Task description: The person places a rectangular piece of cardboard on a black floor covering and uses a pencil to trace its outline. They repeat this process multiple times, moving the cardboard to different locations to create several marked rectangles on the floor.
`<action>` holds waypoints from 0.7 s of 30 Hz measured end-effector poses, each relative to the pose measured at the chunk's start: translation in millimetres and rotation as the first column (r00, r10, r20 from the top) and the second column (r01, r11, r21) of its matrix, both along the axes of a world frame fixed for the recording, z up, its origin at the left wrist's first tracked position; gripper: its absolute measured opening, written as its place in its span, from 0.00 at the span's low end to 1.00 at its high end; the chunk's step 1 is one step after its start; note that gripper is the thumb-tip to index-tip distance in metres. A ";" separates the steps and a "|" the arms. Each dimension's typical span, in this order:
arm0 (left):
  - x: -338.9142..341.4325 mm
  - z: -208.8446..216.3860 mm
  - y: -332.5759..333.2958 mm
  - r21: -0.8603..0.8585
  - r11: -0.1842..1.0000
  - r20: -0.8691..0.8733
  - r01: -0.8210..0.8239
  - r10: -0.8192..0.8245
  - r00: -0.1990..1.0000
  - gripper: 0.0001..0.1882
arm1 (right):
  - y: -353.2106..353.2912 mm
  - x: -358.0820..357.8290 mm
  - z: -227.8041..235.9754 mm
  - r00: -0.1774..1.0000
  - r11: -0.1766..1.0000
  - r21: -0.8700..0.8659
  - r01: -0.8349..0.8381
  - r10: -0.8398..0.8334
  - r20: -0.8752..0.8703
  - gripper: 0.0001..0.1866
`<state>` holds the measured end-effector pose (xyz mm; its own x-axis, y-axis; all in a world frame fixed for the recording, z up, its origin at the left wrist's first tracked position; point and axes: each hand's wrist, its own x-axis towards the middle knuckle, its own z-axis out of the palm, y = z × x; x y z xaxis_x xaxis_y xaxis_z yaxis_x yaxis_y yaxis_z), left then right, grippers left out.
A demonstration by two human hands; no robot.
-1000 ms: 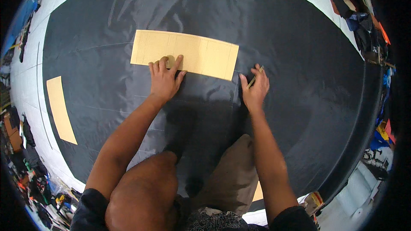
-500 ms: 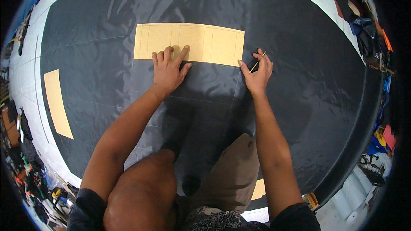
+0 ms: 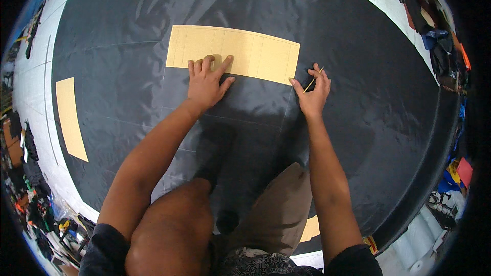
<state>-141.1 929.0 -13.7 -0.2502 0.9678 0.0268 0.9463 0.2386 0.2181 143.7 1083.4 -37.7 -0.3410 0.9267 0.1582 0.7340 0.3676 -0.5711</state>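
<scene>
Pressing flat, left hand (image 3: 207, 84) hides card strip (image 3: 232, 53) edge, right hand (image 3: 312, 94) pinching thin stick (image 3: 312, 82)

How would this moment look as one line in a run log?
left hand flat on tan paper pattern | right hand holds thin stick at pattern's corner | black fabric beneath

A long paper template (image 3: 245, 53) lies on the fabric sheet (image 3: 358, 97) under the left hand (image 3: 206, 86); a second strip (image 3: 69, 117) lies well left.

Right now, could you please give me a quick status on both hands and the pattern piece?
Left hand flat on tan paper pattern. Right hand at pattern's right corner, pinching thin yellow stick. Black fabric underneath; second tan strip far left, apart.
</scene>
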 end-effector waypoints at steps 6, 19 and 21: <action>-0.3 2.5 -2.9 0.000 0.999 0.045 -0.053 0.053 0.998 0.32 | -1.6 -1.4 -0.1 0.999 0.998 0.041 -0.038 0.038 0.004 0.32; -34.8 -21.1 -18.9 0.091 0.955 0.254 -0.282 0.252 0.934 0.31 | -8.3 1.8 -2.0 0.999 0.998 -0.036 -0.046 0.046 0.017 0.30; -34.0 -21.9 -23.7 0.080 0.942 0.232 -0.325 0.299 0.926 0.33 | -9.3 -2.6 2.0 0.998 0.996 -0.065 -0.056 0.055 -0.007 0.30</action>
